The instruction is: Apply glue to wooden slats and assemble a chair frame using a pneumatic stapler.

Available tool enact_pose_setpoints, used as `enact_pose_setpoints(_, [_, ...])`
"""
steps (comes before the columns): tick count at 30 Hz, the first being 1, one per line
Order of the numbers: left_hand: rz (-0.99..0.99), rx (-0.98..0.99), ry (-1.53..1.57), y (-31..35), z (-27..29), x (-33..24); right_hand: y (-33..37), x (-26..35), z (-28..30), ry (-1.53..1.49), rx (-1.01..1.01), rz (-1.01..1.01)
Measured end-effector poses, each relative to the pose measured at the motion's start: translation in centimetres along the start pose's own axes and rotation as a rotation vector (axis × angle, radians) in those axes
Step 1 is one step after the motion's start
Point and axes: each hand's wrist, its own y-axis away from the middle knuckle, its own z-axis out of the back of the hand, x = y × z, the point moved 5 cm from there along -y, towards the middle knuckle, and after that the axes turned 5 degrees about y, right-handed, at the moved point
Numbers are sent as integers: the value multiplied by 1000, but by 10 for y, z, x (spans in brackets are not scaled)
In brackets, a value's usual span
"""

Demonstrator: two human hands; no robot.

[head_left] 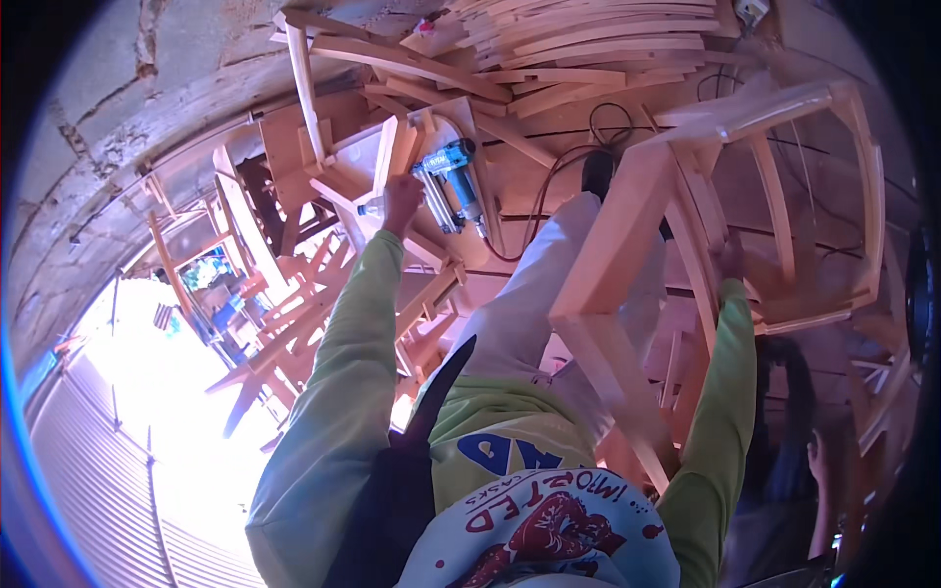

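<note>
My left hand (402, 204) is closed beside a teal pneumatic nail gun (449, 181), which lies on a wooden board (483, 147). A small clear object (372, 207), perhaps a bottle, sticks out of the left side of this hand. On the right, my right hand (728, 257) is wrapped round a curved rail of a wooden chair frame (627, 220). The frame is tilted in front of my legs, its thick front bars close to me. The rail partly hides the right hand's fingers.
Long curved wooden strips (608, 44) are piled at the far side. Dark air hoses (549, 181) run over the floor. More wooden frames (284, 279) crowd the left, by a bright opening. Another person's arm (818, 480) shows at the lower right.
</note>
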Motion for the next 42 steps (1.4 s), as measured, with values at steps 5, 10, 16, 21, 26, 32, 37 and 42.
enact_pose_setpoints(5, [192,46,-466,-3,-37,107,-18,-50,-33,-409,82,-10])
enact_pose_setpoints(10, [39,-129,-458,-10,-96,119,-3,-89,-35,-11,110,50])
enact_pose_setpoints(16, [143,-268,28,-25,-151,130,-5,-88,-37,-301,30,-112])
enact_pose_setpoints(21, [222,-296,-10,3,-130,113,16,5,13,175,98,34])
enact_pose_setpoints(26, [9,-310,-222,55,-79,44,13,54,29,118,-58,59])
enact_pose_setpoints(32, [-186,-341,173,78,-39,-60,15,59,25,152,-77,-24])
enact_pose_setpoints(37, [-580,-175,-110,122,-12,-267,22,88,34,456,92,-173])
enact_pose_setpoints(42, [-706,286,-406,169,-51,-489,30,106,56,274,-66,-273])
